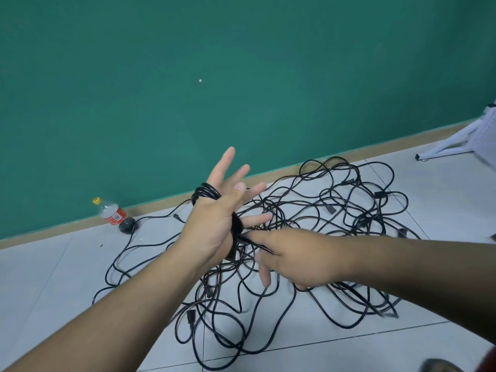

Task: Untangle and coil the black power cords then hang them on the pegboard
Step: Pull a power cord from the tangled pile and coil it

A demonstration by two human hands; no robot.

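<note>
Winding up on a tiled floor [53,264] below a green wall [241,63]: my left hand [212,224] is raised with its fingers straight and spread apart, serving as a spool, and several turns of one black cord make a coil [204,193] wrapped around the palm. My right hand [300,259], just to the right and nearer, pinches the loose strand [252,241] of that cord where it leaves the coil, index finger pointing along it.

By my reckoning the job is in its early part. One cord is partly coiled, and none is hung. The pile of cords [335,210] lies knotted across the floor beneath and beyond both hands, plugs showing here and there. At the far right edge stands a white perforated panel [484,140] on legs, possibly the pegboard, with no cord visible on the part in view. A plastic bottle [111,213] lies at the far left by the wall.
</note>
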